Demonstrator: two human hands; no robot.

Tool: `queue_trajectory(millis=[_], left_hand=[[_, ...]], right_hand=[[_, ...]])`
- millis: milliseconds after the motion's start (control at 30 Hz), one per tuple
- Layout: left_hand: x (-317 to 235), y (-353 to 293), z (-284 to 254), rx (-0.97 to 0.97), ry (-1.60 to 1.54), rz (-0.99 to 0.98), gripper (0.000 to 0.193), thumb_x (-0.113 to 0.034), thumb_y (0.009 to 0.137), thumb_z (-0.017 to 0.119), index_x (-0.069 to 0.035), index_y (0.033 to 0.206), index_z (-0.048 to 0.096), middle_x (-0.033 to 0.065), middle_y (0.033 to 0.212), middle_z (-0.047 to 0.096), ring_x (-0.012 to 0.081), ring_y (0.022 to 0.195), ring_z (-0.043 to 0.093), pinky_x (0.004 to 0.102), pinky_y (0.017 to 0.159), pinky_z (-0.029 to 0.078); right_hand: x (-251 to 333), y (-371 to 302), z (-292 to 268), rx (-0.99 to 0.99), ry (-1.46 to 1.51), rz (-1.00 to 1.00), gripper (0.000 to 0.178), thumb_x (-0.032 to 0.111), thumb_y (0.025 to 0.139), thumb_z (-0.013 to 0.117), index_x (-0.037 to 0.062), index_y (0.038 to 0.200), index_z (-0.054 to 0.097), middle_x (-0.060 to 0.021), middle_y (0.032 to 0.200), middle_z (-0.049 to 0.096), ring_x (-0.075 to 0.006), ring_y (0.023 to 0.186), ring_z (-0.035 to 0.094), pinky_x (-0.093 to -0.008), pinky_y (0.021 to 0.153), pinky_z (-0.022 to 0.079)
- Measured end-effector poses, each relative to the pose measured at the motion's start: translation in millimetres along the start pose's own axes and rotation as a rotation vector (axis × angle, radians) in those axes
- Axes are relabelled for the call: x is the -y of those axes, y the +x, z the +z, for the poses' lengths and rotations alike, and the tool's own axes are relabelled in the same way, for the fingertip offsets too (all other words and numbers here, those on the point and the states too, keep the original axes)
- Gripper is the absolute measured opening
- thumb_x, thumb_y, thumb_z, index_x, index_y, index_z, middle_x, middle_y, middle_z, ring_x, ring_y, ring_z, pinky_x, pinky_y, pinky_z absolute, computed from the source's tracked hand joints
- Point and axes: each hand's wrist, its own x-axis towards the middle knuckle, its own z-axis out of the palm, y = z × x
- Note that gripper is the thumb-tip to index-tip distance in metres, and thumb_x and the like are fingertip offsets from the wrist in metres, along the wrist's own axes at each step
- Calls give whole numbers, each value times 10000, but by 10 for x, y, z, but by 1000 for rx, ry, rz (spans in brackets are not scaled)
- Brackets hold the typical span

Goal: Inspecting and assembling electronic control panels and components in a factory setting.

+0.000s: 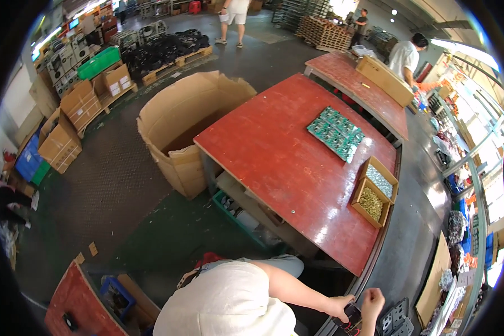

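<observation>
Near the lower right, the left hand (336,307) is holding a dark part (353,312), fingers wrapped round it, while the right hand (373,301) is curling just beside it — whether it is gripping anything, one cannot tell. Black plastic pieces (395,320) are lying nearby. Beyond, a red table (269,151) is carrying green circuit boards (336,133) and small boxes (366,217) of metal bits — a cardboard bin (187,175) is standing alongside.

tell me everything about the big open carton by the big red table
The carton is large, brown and looks like cardboard. It stands upright on the dark floor, open-topped, with a ragged, uneven rim. It is beside the red table; whether they touch is unclear. Its inside is partly shadowed.
</observation>
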Motion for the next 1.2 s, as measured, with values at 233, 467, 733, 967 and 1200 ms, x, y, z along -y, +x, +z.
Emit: queue_trajectory(millis=[233, 467, 733, 967, 1200], left_hand=[[-15, 132, -80, 1, -281, -305, 721, -183, 596, 789, -23, 1185, 405, 145, 982, 568, 248, 824, 617, 362, 549, 534], [-52, -35, -258, 95, -694, -459, 541, -102, 631, 745, -74, 1104, 482, 104, 1007, 583, 273, 990, 569, 473, 788, 494], [-345, -610, -1021, 47, -946, -268, 567, -37, 657, 705, -116, 1160, 454, 100, 1027, 595, 268, 901, 620, 455, 757, 521], [-984, -1644, -1976, -181, -960, 167, 536, -44, 671, 694, -87, 1152, 462, 95, 1025, 607, 246, 918, 622, 419, 743, 532], [-1058, -2190, -2356, -361, -1027, 465, 492, -7, 705, 657, -46, 1154, 462, 98, 1049, 587, 220, 942, 603, 370, 788, 529]], right_hand=[[-536, -133, -364, -23, -239, 145, 93, 33, 801, 594, -35, 737, 587, -50, 651, 593, -101, 583, 531, -242, 547, 440], [-314, -202, -637, -117, -499, 434, 260, 216, 839, 605, -20, 939, 646, -167, 908, 662, -302, 802, 612, -386, 736, 482], [562, 317, -715, -73, 431, 425, 133, 168, 829, 639, 42, 870, 625, -37, 763, 600, -147, 639, 492, -292, 568, 420], [903, 1078, 263, 40, 536, 216, 165, 167, 807, 668, 22, 872, 622, -49, 817, 612, -141, 730, 514, -254, 622, 393], [1391, 1583, 1349, 383, 725, 197, 210, 145, 815, 651, -2, 953, 592, -76, 889, 584, -176, 785, 516, -301, 679, 417]])
